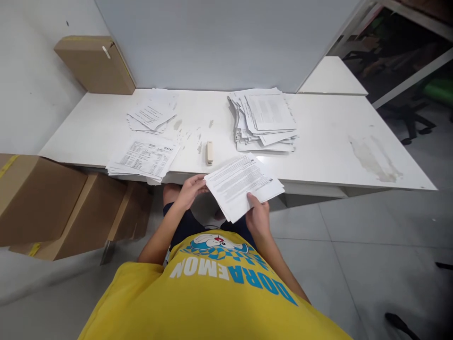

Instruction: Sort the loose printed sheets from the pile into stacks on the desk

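A few printed sheets of paper (240, 184) are held between my hands, tilted at the front edge of the desk. My right hand (258, 215) grips their lower right edge, thumb on top and fingers hidden underneath. At the upper left corner, my left hand (193, 190) pinches the sheets with its fingertips. Just beyond the papers, a small cream stapler (210, 153) lies on the desk, touched by neither hand. A thick, uneven paper stack (265, 118) sits behind the sheets to the right. To the left lies a lower pile of printed pages (145, 158), slightly over the edge.
Another loose paper pile (152, 113) lies at the back left of the white desk (325, 141). One cardboard box (94, 63) stands in the desk's back left corner. Several larger cartons (38, 198) crowd the floor at left. A grey panel (226, 42) closes off the back.
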The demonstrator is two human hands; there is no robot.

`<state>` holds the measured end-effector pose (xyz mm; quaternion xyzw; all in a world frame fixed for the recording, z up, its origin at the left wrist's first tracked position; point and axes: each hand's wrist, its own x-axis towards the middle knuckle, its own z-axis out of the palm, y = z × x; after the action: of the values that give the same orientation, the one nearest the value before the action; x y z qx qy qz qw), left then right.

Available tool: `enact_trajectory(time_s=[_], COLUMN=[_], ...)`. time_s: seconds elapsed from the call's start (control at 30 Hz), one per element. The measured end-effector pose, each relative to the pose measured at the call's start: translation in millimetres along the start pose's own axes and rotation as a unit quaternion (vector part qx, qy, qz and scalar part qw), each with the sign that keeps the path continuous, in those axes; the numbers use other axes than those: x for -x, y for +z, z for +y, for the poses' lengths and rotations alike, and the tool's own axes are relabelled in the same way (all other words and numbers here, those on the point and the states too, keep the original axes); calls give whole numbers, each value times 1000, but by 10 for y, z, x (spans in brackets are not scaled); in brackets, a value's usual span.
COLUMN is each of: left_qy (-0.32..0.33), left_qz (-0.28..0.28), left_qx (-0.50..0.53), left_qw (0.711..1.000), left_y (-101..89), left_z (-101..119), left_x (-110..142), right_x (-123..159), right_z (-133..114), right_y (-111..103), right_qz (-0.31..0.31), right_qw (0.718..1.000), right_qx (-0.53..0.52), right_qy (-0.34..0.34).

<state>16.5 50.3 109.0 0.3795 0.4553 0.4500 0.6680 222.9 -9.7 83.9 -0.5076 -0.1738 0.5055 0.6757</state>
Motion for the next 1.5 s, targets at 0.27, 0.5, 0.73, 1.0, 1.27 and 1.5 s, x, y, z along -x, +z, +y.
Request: enact_trajectory(time_s=[0.27, 0.5, 0.73, 1.0, 1.27, 1.5], left_qy=[55, 67, 78, 247, 373, 402], left_qz=[104, 139, 121, 101, -57, -49], left_qx=[-161, -262, -341, -465, -575, -594], left_qw=[980, 953, 929, 844, 726, 695], left_y=[-53, 68, 45, -80, -281, -365], left_z=[-59, 23, 31, 172, -76, -149], left_x=[-397, -554, -640, -605, -811, -862], right_x=[-87, -149, -83, -68, -89, -71], right_z=[287, 287, 223, 244, 387, 420], right_y=[364, 337, 327, 406, 405, 436], right_qz=[-13, -49, -51, -16, -17, -7], right_qw=[998, 996, 996, 996, 994, 995], right_qx=[-50, -52, -48, -70, -88, -88], right_qy=[28, 59, 60, 58, 63, 56])
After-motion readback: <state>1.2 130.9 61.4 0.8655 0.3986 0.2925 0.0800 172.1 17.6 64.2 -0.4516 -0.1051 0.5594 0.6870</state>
